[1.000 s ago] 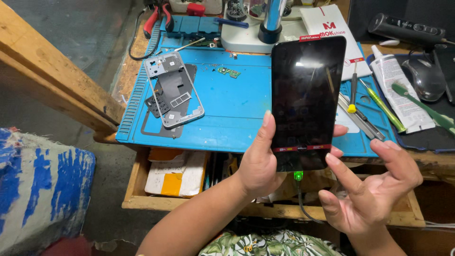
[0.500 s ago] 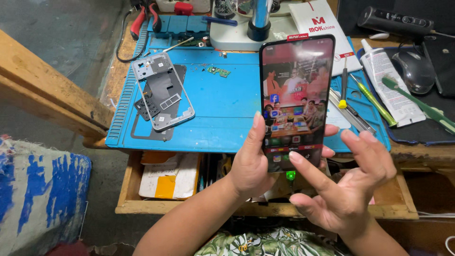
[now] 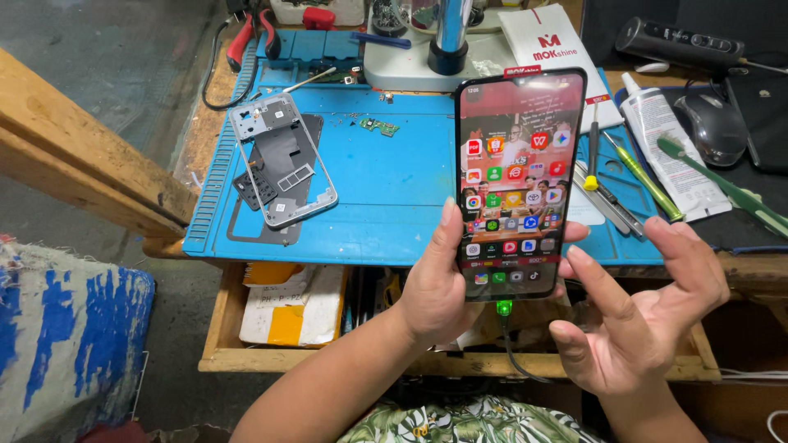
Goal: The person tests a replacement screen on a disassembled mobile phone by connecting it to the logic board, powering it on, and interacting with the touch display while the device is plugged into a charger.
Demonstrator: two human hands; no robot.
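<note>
Phone (image 3: 515, 176) gripped upright in left hand (image 3: 435, 295), right hand (image 3: 648, 324) open, empty beside it: best steadied before tapping.

**Phone held up before the mat**

The phone (image 3: 515, 182) stands upright in the left hand (image 3: 439, 283), in front of the work mat (image 3: 394, 184) on the tabletop (image 3: 205, 139). The right hand (image 3: 648, 320) hovers just right of it. A phone frame (image 3: 283, 160) lies on the mat's left; screwdrivers (image 3: 624, 176) lie right; a microscope base (image 3: 443, 49) stands behind.
</note>
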